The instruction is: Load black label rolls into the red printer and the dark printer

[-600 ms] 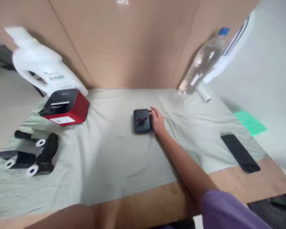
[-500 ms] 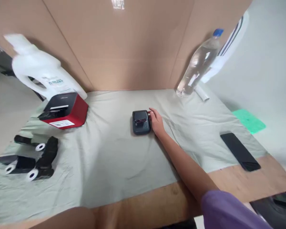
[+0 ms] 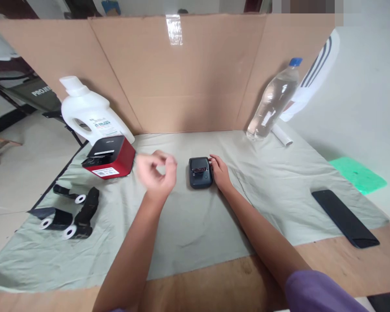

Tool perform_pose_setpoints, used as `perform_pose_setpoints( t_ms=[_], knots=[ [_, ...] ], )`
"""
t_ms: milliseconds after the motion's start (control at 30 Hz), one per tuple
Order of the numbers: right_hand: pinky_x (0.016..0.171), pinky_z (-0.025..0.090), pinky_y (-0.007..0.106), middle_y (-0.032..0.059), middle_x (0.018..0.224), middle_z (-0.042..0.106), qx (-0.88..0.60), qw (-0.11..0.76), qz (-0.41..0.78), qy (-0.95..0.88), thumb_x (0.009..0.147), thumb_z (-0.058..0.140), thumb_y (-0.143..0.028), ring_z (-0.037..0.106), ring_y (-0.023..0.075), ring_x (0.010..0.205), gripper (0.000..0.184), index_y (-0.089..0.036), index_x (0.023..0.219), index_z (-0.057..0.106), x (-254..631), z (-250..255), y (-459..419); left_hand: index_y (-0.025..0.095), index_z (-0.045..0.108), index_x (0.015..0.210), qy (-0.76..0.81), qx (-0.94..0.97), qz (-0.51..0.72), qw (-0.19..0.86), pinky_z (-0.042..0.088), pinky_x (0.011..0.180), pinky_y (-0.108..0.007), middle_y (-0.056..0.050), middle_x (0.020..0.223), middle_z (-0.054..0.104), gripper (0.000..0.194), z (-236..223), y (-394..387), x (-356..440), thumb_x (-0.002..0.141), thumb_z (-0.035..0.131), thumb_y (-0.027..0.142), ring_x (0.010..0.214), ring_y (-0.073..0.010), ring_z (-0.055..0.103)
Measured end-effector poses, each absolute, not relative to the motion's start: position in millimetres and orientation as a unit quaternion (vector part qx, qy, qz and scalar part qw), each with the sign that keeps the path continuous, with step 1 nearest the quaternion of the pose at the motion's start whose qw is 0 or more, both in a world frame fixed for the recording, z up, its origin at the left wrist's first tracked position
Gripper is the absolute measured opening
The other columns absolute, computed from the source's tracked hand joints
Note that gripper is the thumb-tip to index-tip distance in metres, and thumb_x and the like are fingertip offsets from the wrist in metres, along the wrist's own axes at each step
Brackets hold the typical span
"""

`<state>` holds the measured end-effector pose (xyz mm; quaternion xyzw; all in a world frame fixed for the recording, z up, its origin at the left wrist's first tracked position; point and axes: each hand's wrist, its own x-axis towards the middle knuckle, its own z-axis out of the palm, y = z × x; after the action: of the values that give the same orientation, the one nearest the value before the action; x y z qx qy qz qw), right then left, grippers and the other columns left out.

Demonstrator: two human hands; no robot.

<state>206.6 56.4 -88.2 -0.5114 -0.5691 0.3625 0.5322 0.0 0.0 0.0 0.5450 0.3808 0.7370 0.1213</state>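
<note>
A small dark portable label printer (image 3: 200, 173) sits upright at the middle of the cloth. Against its right side rests my right hand (image 3: 220, 173), fingers loosely extended and not wrapped round it. To the printer's left, my left hand (image 3: 157, 171) is raised over the cloth, apart from the printer and smeared by motion. Its fingers curve with a gap between them and the thumb, and nothing shows in it. Near that hand stands a red and black box-shaped printer (image 3: 118, 158) with a white label on its front.
A white jug (image 3: 87, 110) stands behind the red printer. Several black ribbon rolls (image 3: 84, 214) lie front left. A water bottle (image 3: 274, 104) leans against the cardboard panel (image 3: 182, 86); a white roll (image 3: 282, 136) lies beside it. A phone (image 3: 344, 219) and green sheet (image 3: 359, 175) are right.
My left hand has risen from the near edge to the left of the small printer. My right hand stays at that printer's side. The view has tilted up and shifted left.
</note>
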Motion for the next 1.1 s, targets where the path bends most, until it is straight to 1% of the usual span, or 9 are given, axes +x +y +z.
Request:
perform_pose_setpoints(
  t_ms=[67,133,200,300,400,533,767,967,1100],
  knots=[
    [0.096,0.052,0.040,0.0100,0.118,0.072,-0.512,0.532,0.363,-0.569,0.095,0.043,-0.048,0.065,0.0240,0.107,0.044,-0.021,0.120,0.067,206,-88,56,0.025,0.044,0.111,0.413,0.526,0.703,0.244,0.056,0.082,-0.029,0.001,0.088,0.069,0.032,-21,20,6,0.089,0.067,0.023,0.080,-0.0128,0.069],
    [0.095,0.051,0.040,0.0101,0.118,0.072,-0.513,0.530,0.362,-0.570,0.095,0.043,-0.048,0.065,0.0242,0.107,0.044,-0.020,0.120,0.066,206,-88,56,0.026,0.040,0.124,0.453,0.468,0.648,0.395,0.053,0.096,-0.034,-0.006,0.109,0.072,0.046,-46,36,10,0.086,0.064,0.017,0.101,-0.0157,0.071],
    [0.096,0.051,0.040,0.0102,0.118,0.072,-0.514,0.529,0.360,-0.571,0.095,0.043,-0.048,0.065,0.0244,0.108,0.045,-0.020,0.121,0.067,207,-89,57,0.027,0.030,0.142,0.462,0.423,0.606,0.490,0.046,0.109,-0.038,-0.014,0.136,0.063,0.070,-68,44,11,0.082,0.062,0.010,0.126,-0.0189,0.063],
    [0.097,0.051,0.041,0.0105,0.120,0.071,-0.515,0.532,0.358,-0.569,0.095,0.043,-0.048,0.065,0.0247,0.109,0.045,-0.020,0.121,0.067,206,-90,57,0.026,0.007,0.158,0.423,0.408,0.581,0.563,0.036,0.119,-0.039,-0.018,0.157,0.044,0.099,-85,45,10,0.079,0.063,0.007,0.144,-0.0206,0.048],
    [0.098,0.050,0.040,0.0103,0.119,0.072,-0.514,0.532,0.351,-0.574,0.095,0.043,-0.049,0.065,0.0246,0.109,0.044,-0.020,0.116,0.069,206,-87,57,0.020,-0.003,0.162,0.402,0.392,0.571,0.599,0.034,0.120,-0.039,-0.021,0.159,0.041,0.108,-86,43,11,0.080,0.066,0.010,0.146,-0.0224,0.045],
    [0.099,0.049,0.041,0.0108,0.114,0.074,-0.511,0.526,0.335,-0.591,0.096,0.041,-0.048,0.066,0.0247,0.106,0.045,-0.018,0.108,0.072,206,-82,54,0.020,0.007,0.164,0.414,0.382,0.558,0.609,0.034,0.121,-0.043,-0.019,0.155,0.048,0.101,-81,44,12,0.083,0.066,0.010,0.141,-0.0243,0.050],
    [0.104,0.049,0.044,0.0100,0.121,0.075,-0.530,0.497,0.312,-0.612,0.095,0.046,-0.044,0.068,0.0263,0.114,0.042,-0.020,0.115,0.075,205,-84,54,0.016,0.023,0.160,0.431,0.341,0.556,0.624,0.038,0.119,-0.040,-0.020,0.151,0.052,0.096,-75,48,12,0.074,0.060,-0.006,0.138,-0.0238,0.055],
    [0.106,0.048,0.046,0.0093,0.121,0.075,-0.538,0.484,0.271,-0.634,0.098,0.042,-0.038,0.068,0.0270,0.116,0.043,-0.021,0.120,0.074,204,-89,56,0.018,0.036,0.155,0.452,0.338,0.544,0.620,0.039,0.119,-0.040,-0.016,0.150,0.054,0.087,-71,49,12,0.074,0.058,-0.007,0.136,-0.0222,0.056],
    [0.105,0.049,0.049,0.0081,0.121,0.075,-0.540,0.482,0.268,-0.636,0.099,0.042,-0.038,0.067,0.0279,0.115,0.042,-0.023,0.121,0.074,203,-91,56,0.016,0.046,0.148,0.484,0.343,0.530,0.606,0.044,0.116,-0.040,-0.017,0.148,0.056,0.075,-69,48,12,0.077,0.062,-0.004,0.132,-0.0244,0.060]
  ],
)
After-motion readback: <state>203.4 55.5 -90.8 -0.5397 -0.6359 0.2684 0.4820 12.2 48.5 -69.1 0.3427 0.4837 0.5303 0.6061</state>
